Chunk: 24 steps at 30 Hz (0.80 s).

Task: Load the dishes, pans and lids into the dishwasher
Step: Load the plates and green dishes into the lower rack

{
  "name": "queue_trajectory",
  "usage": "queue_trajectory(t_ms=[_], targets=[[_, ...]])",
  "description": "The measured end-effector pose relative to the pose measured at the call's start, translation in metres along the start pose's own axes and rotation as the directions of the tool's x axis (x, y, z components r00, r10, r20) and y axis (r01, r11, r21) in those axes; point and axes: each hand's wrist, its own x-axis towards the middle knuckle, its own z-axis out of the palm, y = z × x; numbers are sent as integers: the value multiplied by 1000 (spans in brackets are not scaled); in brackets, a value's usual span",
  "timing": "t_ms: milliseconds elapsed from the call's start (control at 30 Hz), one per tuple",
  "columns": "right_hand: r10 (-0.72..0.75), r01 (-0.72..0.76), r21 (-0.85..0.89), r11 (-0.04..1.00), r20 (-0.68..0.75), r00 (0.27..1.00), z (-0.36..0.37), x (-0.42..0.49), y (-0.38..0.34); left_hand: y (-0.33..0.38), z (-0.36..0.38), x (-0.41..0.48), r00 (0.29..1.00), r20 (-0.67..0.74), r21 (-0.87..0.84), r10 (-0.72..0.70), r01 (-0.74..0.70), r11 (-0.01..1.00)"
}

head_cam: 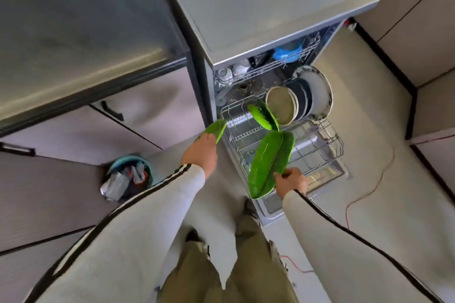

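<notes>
- The large leaf plate (268,160) is glossy green and shaped like a long leaf with a raised midrib. It hangs tilted on edge over the near part of the lower rack (317,145).
- The right hand (293,179) grasps it by the lower rim, with fingers curled over the edge.
- The small leaf plate (215,129) has the same green gloss. It is in the air just left of the rack's corner, beside the dishwasher (246,7).
- The left hand (200,152) holds its near end. The back of the hand faces up and the fingertips are hidden under the plate.
- A third leaf plate (262,117) stands on edge among the tines at the back of the rack.
- Just right of it stand the round plates (280,106): a beige one in front, dark ones behind, then a big pale one with a dark rim. They fill the rack's far right corner.
- The rack is bare grey wire, pulled out over the open door (327,177). Its middle rows of tines lie below the large plate.
- The upper rack (266,69) sits partly inside the machine. It carries pale cups (225,72) and something blue (286,53).
- A teal bin (130,174) stuffed with crumpled waste stands on the floor to the left, under the grey counter (73,32).
- A thin red cable (369,189) trails across the pale floor to the right.
</notes>
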Motion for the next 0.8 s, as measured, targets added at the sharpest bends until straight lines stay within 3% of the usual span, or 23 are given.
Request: queue_trajectory(t_ms=[200,467,600,800], targets=[[-202,249,-244,937,204,958,37,113,-19,31,72,92,985,29,-196,-169,171,966],[-400,579,-410,704,445,801,128,245,-33,15,160,198,942,-35,-267,-335,314,911],[-453,642,-379,667,478,753,163,276,-36,2,190,226,931,-91,-270,-353,318,909],[-521,621,-294,727,353,777,185,294,-37,-2,207,244,914,-140,-327,-380,320,889]])
